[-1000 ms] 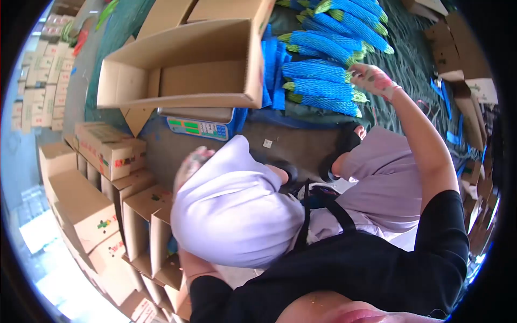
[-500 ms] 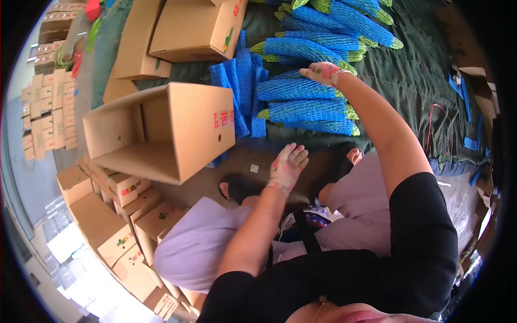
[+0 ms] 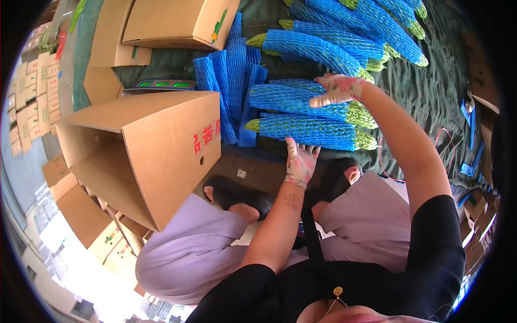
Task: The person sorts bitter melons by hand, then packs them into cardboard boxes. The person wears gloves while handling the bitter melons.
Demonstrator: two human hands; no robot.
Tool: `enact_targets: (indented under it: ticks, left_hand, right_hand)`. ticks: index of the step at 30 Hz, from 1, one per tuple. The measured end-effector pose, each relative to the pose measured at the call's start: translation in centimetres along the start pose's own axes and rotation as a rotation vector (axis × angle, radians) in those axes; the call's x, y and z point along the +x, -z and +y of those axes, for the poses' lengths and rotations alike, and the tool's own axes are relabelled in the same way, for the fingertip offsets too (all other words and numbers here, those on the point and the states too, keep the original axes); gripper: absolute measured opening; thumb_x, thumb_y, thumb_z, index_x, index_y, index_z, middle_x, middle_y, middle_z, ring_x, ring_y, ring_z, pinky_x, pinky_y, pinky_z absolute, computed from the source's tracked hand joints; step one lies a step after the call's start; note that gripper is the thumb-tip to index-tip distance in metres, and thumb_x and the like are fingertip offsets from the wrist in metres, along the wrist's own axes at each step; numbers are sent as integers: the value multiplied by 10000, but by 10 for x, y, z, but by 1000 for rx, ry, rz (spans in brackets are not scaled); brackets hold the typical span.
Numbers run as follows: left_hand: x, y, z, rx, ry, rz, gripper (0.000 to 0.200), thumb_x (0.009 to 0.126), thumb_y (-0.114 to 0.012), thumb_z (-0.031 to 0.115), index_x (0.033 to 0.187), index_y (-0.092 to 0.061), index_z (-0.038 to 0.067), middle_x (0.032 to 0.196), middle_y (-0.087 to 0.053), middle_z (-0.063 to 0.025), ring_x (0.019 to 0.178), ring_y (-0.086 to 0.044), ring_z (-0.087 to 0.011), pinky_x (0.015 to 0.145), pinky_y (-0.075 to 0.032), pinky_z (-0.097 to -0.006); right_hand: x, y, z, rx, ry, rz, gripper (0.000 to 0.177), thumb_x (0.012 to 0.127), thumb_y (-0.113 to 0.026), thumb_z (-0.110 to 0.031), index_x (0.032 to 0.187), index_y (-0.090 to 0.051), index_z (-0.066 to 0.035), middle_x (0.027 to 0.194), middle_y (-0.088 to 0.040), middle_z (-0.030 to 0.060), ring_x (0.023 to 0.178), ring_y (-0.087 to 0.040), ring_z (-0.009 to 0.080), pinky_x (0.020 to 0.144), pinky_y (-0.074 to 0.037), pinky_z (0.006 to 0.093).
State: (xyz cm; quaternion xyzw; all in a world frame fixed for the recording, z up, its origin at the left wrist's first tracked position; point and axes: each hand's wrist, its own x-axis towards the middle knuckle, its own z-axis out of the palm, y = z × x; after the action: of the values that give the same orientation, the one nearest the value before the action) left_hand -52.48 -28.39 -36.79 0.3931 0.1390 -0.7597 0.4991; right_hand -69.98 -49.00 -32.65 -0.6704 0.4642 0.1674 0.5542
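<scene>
Several bitter melons in blue foam net sleeves lie side by side on a dark green cloth (image 3: 431,91). My left hand (image 3: 301,163), in a patterned glove, is at the near side of the closest bitter melon (image 3: 309,131), thumb apart and fingertips partly hidden beneath it. Over the right part of the row is my right hand (image 3: 342,90), also gloved, its thumb and fingers spread above a second bitter melon (image 3: 296,97). Neither hand is closed round anything. Empty blue net sleeves (image 3: 218,89) are piled left of the melons.
An open cardboard carton (image 3: 172,145) with red lettering lies on its side at the left, its mouth facing left. Behind it shows a scale (image 3: 164,84) with green displays. More cartons (image 3: 169,21) stand at the back left. Loose blue netting (image 3: 468,140) lies far right.
My left hand has moved up and right to the closest bitter melon. My right hand has spread its thumb and come slightly lower. The view has shifted, and the scale's displays now show.
</scene>
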Motion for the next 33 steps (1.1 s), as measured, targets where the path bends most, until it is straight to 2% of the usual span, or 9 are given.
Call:
enact_targets:
  ticks: [3,6,11,16,18,25,29,31,33]
  left_hand:
    - [-11,-32,13,136,-15,-164,948,746,-576,731,1435,-299,143,1431,-388,-48,1296,-389,-257,1069,-313,-485]
    - [-17,-52,12,143,-26,40,879,763,-550,736,1416,-344,184,1405,-426,-29,1267,-419,-254,1038,-328,-487]
    - [-9,-23,14,37,38,18,904,757,-542,747,1448,-307,213,1475,-354,-18,1330,-337,-279,1063,-260,-536]
    - [-17,-1,7,-2,-33,45,906,769,-461,787,1453,-299,217,1493,-325,-14,1348,-312,-283,1063,-264,-568]
    - [-20,0,6,-89,-55,150,837,783,-497,748,1414,-365,216,1450,-378,-25,1314,-362,-282,1038,-326,-558]
    - [-25,-7,19,-155,-28,45,638,879,-464,597,1308,-480,124,1290,-528,-80,1172,-510,-280,1004,-423,-454]
    - [-44,-41,39,-175,-51,-67,566,911,-468,556,1263,-488,114,1216,-550,-88,1116,-534,-252,971,-449,-412]
    - [-54,-52,47,-82,-133,-110,578,913,-471,552,1288,-472,112,1237,-546,-92,1123,-537,-255,979,-444,-420]
    - [-75,-79,65,77,-207,-195,585,920,-479,541,1323,-442,119,1258,-543,-82,1128,-541,-251,983,-442,-416]
  right_hand:
    - [-15,-12,-4,-83,-25,-84,1185,639,-603,-808,1492,-208,-86,1495,-228,263,1394,-228,400,1119,-241,472]
    - [-21,-28,-5,139,-71,81,1148,654,-606,-796,1495,-221,-117,1492,-244,258,1391,-228,410,1120,-227,491]
    - [-14,-44,-14,199,-107,125,1240,616,-650,-787,1470,-216,0,1511,-251,218,1414,-229,312,1141,-226,404]
    - [-6,-48,-16,128,-101,37,1324,554,-717,-763,1479,-162,5,1517,-237,216,1417,-217,311,1142,-227,384]
    - [7,-56,-9,187,-50,23,1285,572,-743,-722,1481,-179,-10,1498,-281,219,1396,-269,317,1132,-249,389]
    - [-17,-45,-38,175,51,-44,1163,606,-832,-509,1465,-224,-16,1439,-375,214,1346,-357,311,1087,-325,398]
    - [-56,-48,-54,203,182,10,1282,587,-828,-567,1497,-96,-38,1443,-376,193,1376,-307,295,1113,-281,403]
    - [-82,-61,-67,810,326,-34,1223,650,-843,-457,1511,-64,-73,1456,-354,154,1357,-327,227,1087,-314,370]
    - [-126,-64,-95,915,312,46,1188,669,-849,-382,1515,-66,-97,1435,-378,128,1319,-360,198,1068,-329,346]
